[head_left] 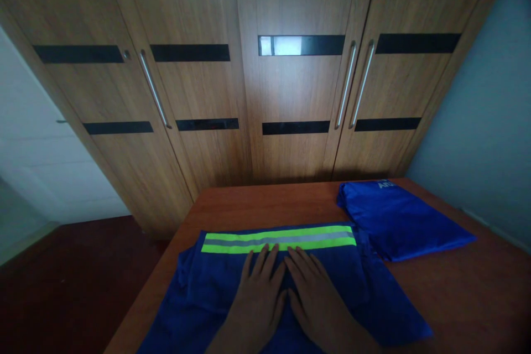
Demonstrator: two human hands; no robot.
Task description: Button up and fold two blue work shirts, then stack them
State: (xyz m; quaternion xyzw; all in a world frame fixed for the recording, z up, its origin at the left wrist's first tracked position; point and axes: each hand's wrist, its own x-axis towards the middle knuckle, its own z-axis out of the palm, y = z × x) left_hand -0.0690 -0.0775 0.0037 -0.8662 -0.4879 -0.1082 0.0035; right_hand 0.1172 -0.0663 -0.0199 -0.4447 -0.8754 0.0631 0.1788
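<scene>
A dark blue work garment point(224, 276) lies on the wooden table, partly folded, with a yellow-green and grey reflective band point(236, 243) across its far edge. My left hand point(260, 290) rests palm down on the cloth, its fingers stretched out and their tips at the band. Beside it my right hand point(311, 290) lies flat too, fingers extended, with the tips reaching the band's lower edge. Both index fingers and thumbs come close together in the middle. The near part of the garment is hidden by my wrists and the frame's edge.
On the table's point(249, 202) right side lies a folded bright blue cloth item point(402, 221) with pale lettering. A wooden wardrobe point(286, 88) with metal handles stands behind the table. A pale wall point(481, 121) is at the right, a white door point(53, 149) at the left.
</scene>
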